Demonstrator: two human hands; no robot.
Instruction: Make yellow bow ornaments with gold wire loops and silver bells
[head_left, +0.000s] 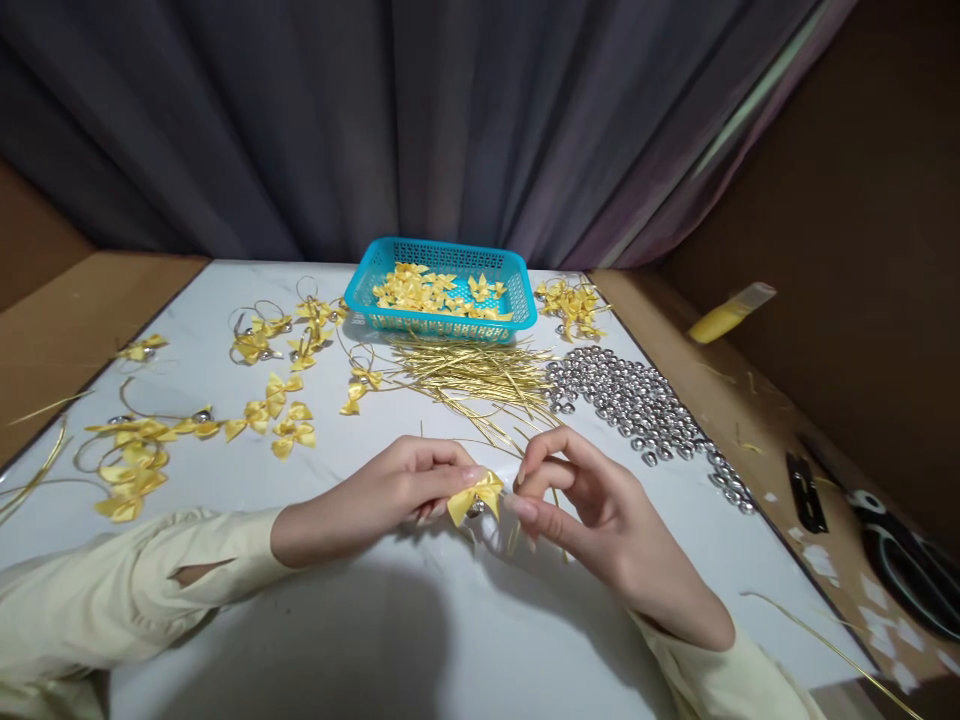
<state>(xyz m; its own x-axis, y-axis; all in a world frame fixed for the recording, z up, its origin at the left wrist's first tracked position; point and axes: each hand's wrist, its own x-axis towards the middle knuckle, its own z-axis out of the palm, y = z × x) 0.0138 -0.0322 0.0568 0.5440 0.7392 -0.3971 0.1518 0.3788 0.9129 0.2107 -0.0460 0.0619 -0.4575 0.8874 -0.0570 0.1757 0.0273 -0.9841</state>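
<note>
My left hand (409, 490) is closed, pinching a yellow satin ribbon bow (487, 490) between thumb and fingers. Under the bow's knot hangs a small silver bell (475, 508). My right hand (581, 505) is at the bow's right edge, its fingers bent and its thumb tip close to the ribbon. A thin gold cord (556, 497) runs by the right fingers, which seem closed on it; part of it is hidden behind them. Both hands are raised a little above the white tabletop (360, 620).
A blue plastic basket (360, 290) of yellow bows stands at the back. Before it lie gold cords (472, 372), with silver bells (630, 395) to their right. Bows with bells and cord (135, 470) lie left, more bows (574, 305) back right. Black-handled scissors (900, 560) rest far right.
</note>
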